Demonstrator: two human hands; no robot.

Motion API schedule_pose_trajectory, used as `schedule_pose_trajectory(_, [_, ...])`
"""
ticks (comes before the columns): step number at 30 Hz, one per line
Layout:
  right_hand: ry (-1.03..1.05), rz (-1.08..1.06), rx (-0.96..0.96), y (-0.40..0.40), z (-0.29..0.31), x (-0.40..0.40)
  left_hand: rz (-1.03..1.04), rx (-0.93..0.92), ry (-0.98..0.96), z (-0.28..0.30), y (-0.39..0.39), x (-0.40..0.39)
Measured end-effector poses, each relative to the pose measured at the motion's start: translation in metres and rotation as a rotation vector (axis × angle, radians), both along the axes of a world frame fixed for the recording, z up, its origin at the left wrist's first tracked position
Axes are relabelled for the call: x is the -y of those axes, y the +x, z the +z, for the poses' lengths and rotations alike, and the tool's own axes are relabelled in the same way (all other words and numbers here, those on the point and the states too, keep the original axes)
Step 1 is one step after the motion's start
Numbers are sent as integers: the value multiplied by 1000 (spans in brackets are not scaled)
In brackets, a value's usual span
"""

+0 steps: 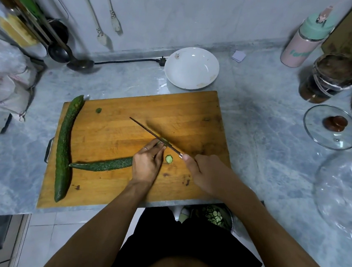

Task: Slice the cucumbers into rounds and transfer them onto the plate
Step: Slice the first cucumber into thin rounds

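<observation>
Head view: slicing step, early. Cucumber being cut (105,165) lies across the near middle of the cutting board (193,113), its cut end hidden under the left hand (147,162). Left fingers curl down over that end, pinning it; fingertips sit right at the blade. Right hand (201,173) is wrapped round the knife (156,136) handle, blade angled away to the far left, edge down at the cucumber end. One round (169,159) lies loose on the board between the hands, a small end piece (98,110) far left. Second cucumber (65,145), whole, lies along the board's left edge, touching the tip of the first. Plate (191,68) just past the board's far edge, no rounds on it.

Next, as I judge it: finish the cut, slide left fingers back, repeat. Transfer not started. Watch fingertips near the blade.
</observation>
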State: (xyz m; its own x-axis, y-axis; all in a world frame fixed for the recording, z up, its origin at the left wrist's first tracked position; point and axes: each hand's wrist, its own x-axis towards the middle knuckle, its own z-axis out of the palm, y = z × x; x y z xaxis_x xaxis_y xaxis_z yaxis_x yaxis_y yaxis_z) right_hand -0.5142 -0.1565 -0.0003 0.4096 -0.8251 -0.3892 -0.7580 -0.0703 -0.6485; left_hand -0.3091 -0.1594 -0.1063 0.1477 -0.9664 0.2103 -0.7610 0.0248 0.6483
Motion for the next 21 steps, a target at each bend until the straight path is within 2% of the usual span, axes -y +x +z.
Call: schedule_pose_trajectory(21, [70,3,-19,23,-24,16,-2,46,-77,3,-6,0])
